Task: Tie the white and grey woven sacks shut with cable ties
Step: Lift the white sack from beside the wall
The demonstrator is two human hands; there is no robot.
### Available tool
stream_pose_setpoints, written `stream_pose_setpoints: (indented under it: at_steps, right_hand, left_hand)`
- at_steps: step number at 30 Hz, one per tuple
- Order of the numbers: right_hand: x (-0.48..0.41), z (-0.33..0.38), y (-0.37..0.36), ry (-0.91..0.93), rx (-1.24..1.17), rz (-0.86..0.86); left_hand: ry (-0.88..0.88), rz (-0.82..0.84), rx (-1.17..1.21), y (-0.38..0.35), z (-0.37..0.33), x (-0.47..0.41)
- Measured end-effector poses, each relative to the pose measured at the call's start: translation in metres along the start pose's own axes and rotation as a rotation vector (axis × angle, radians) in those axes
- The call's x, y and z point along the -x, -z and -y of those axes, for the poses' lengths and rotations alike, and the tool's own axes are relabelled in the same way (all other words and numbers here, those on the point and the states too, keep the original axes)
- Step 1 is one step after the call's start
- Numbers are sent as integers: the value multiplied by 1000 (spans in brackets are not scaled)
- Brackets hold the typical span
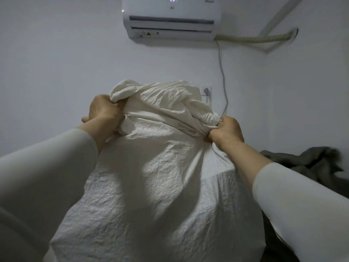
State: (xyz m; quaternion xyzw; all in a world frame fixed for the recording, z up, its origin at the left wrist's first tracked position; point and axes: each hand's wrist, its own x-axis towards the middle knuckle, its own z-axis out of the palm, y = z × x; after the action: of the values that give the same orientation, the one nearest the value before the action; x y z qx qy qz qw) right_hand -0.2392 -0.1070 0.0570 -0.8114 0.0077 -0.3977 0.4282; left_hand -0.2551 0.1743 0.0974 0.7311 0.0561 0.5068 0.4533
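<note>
White woven sack [151,186]: fills the centre and lower middle of the frame, bulging and full, mouth uppermost and not yet closed. No tie visible on it.

Cream cloth [170,99]: crumpled, poking out of the sack's mouth at upper centre.

Left hand [103,112]: at the left edge of the mouth, fingers curled tight round a bunched fold of sack fabric. Pale sleeve [47,167] runs to the lower left corner.

Right hand [227,132]: at the right edge of the mouth, fingers clenched on gathered sack fabric, set slightly lower in the frame than the left.

Air conditioner [170,17]: wall-mounted, top centre; wrapped pipe [255,37] leading right; thin cable [222,72] hanging below.

Wall socket [206,91]: just behind the sack's top, right of centre.

Dark grey cloth heap [311,163]: right edge, mid-height, beside the right forearm.
</note>
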Motion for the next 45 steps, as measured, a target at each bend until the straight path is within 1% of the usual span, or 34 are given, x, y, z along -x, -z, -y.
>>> stream_pose_setpoints:
  at_steps: [4,12,16,20,24,30,34,36,40,45]
  right_hand:
    - [54,-11,66,-30,13,27]
    - [153,-38,191,-152,71,169]
    - [188,-56,236,-204,166,231]
    - [223,-84,262,-273,265,271]
    - [257,-121,266,-342,367,344]
    - [308,-174,264,-390,567,623]
    - [347,-215,246,-445,630,766]
    - [364,-236,234,-473,645,778]
    - [391,-277,197,-540,638,783]
    - [413,-325,138,-661,594,734]
  left_hand:
    - [12,19,-31,36,-35,65]
    - [103,92,-51,94,-81,191]
    - [135,149,-68,102,-92,243]
    - [197,237,-56,96,-83,292]
    - [290,335,-44,91,-57,339]
    - [421,483,-71,87,-4,412]
    - [475,542,-116,81,41,455]
    - [534,564,-138,75,68,471]
    - [602,666,-189,57,115,490]
    - [664,776,-261,23,181,502]
